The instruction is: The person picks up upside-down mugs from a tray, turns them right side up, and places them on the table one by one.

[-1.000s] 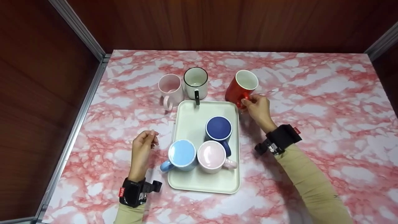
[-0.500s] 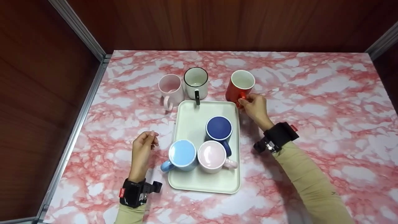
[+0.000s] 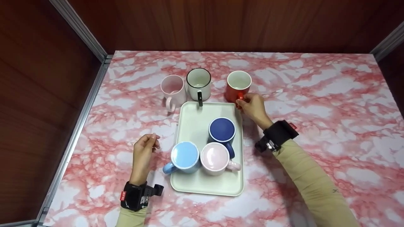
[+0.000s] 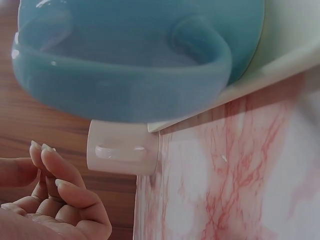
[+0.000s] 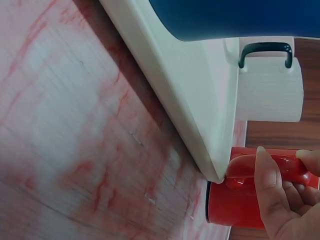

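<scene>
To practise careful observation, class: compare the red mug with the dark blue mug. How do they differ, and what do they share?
The red mug stands upright on the marble table, mouth up with a white inside; the dark blue mug sits upside down on the tray, base up. The right hand grips the red mug's handle; no hand touches the dark blue mug. Both are handled mugs of similar shape.
</scene>
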Motion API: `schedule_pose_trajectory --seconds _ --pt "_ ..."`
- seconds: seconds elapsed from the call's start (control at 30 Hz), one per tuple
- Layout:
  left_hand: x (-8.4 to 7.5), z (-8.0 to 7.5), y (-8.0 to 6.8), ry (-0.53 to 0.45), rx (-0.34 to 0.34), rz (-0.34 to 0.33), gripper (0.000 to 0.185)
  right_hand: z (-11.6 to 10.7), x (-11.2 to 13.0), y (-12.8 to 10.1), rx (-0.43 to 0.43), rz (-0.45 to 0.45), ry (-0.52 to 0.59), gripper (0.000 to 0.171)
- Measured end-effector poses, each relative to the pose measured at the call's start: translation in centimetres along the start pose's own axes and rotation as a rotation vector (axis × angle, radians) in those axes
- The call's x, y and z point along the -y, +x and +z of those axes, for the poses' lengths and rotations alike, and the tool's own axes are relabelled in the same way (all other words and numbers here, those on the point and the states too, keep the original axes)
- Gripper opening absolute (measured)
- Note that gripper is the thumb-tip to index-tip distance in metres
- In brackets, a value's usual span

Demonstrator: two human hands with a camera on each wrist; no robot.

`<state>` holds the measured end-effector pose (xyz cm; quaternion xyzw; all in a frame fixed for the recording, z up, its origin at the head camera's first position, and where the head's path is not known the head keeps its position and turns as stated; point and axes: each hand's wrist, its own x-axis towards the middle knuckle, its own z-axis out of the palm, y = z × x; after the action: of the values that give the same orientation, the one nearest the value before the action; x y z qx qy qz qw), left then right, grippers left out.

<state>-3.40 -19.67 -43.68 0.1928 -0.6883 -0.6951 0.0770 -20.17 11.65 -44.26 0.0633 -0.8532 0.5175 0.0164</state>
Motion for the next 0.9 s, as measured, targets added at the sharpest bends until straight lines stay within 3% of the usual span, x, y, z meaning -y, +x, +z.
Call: schedule_pose_trajectory --seconds 0.33,0.5,0.9 --pt "0.0 -0.1 -0.1 -0.009 0.003 -0.012 0.021 0.8 0.7 0.6 0.086 0.019 -0.019 0.012" --pt "0.2 0.0 -0.1 -0.008 0.008 -0.008 0.022 1.3 1.0 0.8 0.129 0.033 0.036 0.012" --pt "0.5 0.1 0.0 -0.018 0.0 -0.018 0.019 2.0 1.3 1.1 0.194 -0.006 0.025 0.013"
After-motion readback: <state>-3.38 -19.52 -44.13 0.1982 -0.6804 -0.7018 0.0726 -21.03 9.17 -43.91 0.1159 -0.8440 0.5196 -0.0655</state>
